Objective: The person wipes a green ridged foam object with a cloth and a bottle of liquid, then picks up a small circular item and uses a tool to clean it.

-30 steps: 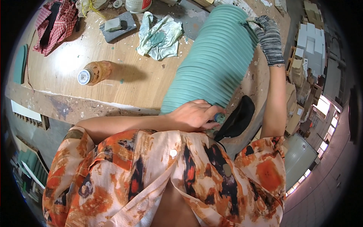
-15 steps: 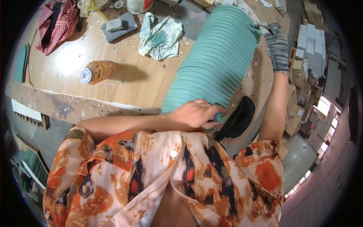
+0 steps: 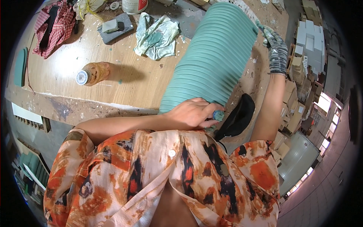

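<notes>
A long teal ribbed piece with a curved face (image 3: 210, 56) lies slanting across the worktable. At its near end my bare left hand (image 3: 193, 113) rests, thumb and forefinger closed round a small round blue-and-teal thing (image 3: 218, 115) whose kind I cannot make out. By the far right edge of the ribbed piece is my right hand (image 3: 275, 47), in a grey striped glove smeared with teal. Its fingers are stretched out, with the foremost fingertip at the edge; whether it touches is unclear. A black curved object (image 3: 237, 118) lies right of my left hand.
On the wooden table (image 3: 49, 77) stand a jar with a white lid (image 3: 95, 73) and a can (image 3: 134, 5). A teal-stained cloth (image 3: 155, 36), a grey block on a dark slab (image 3: 113, 27) and a red checked cloth (image 3: 53, 28) lie behind. Stacked cartons (image 3: 298, 90) flank the right side.
My right hand has drawn slightly back from the ribbed piece's edge, and its fingers have straightened. My left hand keeps its hold at the near end.
</notes>
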Available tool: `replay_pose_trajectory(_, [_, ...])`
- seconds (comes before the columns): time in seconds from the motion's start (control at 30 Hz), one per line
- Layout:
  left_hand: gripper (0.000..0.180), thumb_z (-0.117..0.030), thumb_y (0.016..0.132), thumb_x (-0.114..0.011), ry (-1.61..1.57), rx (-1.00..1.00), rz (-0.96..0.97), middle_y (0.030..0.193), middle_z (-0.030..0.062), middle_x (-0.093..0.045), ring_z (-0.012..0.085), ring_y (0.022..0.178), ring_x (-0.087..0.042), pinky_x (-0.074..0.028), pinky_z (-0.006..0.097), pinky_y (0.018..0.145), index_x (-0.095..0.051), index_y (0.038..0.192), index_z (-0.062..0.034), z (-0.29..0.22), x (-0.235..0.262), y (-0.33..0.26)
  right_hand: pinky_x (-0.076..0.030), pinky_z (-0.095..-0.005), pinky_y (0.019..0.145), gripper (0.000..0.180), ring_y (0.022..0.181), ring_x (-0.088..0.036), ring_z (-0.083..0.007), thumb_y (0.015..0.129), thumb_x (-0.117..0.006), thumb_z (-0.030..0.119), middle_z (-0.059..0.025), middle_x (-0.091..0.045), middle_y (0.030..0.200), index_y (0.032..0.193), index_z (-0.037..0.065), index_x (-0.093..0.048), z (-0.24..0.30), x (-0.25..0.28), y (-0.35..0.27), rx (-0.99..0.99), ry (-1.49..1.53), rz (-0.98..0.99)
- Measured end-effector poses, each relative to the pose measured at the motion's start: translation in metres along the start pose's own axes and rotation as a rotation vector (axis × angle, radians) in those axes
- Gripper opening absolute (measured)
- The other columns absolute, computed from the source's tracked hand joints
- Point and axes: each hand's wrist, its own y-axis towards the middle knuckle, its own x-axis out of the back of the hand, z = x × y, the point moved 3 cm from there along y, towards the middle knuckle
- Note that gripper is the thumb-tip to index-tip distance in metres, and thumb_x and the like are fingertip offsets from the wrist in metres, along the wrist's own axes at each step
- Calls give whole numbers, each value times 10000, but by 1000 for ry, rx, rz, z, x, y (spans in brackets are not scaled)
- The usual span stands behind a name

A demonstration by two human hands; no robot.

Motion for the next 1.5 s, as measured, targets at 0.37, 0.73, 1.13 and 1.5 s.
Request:
replay_pose_trajectory(0.37, [455,-282,841,-729,11,-12,-16,794,6,-621,199,863,-627,-513,306,802,-575,1233,-113,0,-2,0,-490,-281,857,247,892,-627,-145,921,-632,133,-93,-701,1022,1142,27,-663,8,-23,18,192,-455,94])
replay_pose_trajectory(0.73, [455,-261,829,-743,30,-57,-66,763,1,-614,187,829,-630,-515,300,774,-579,1220,-98,-1,0,0,-482,-299,857,239,920,-638,-191,906,-649,147,-107,-687,1042,1120,41,-666,-5,-20,40,479,-647,84])
replay_pose_trajectory(1.13, [439,-269,842,-729,38,-55,-59,785,21,-626,212,825,-630,-517,323,773,-575,1221,-108,-3,-1,2,-508,-348,835,256,886,-669,-259,885,-674,223,-133,-702,975,1068,44,-674,-20,-12,41,551,-572,19])
replay_pose_trajectory(1.5, [428,-299,865,-701,30,-11,-32,805,27,-638,227,835,-625,-508,334,781,-568,1237,-134,-2,-2,0,-493,-319,852,234,897,-649,-255,891,-664,176,-143,-685,1020,1062,16,-657,-39,31,17,420,-618,-3])
